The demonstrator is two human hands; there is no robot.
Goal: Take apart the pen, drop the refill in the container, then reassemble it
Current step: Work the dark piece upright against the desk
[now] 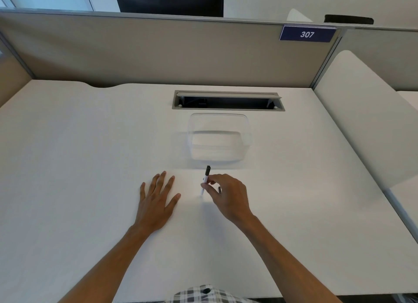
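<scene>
**One pen being gripped, disassembly not yet visible**

One pen (205, 180) is being pinched near its middle by the thumb and fingertips of the right hand (227, 195), just in front of the clear plastic container (219, 140). The pen is being held steeply, dark end up toward the container, pale end down close to the desk (67, 167); contact with the surface cannot be told. The left hand (156, 201) is being rested flat on the desk, fingers spread, nothing held, near the pen but apart from it.

Judged step: pen being picked up for taking apart. For a clean job, the left hand is best brought in to pinch the pale end while the dark end is being twisted or pulled, low over the desk so loose parts are not lost.

Pen look: slim, white barrel, black upper section. A small dark piece is being seen beside the right-hand fingers; its identity cannot be told. The container is looking empty.
</scene>
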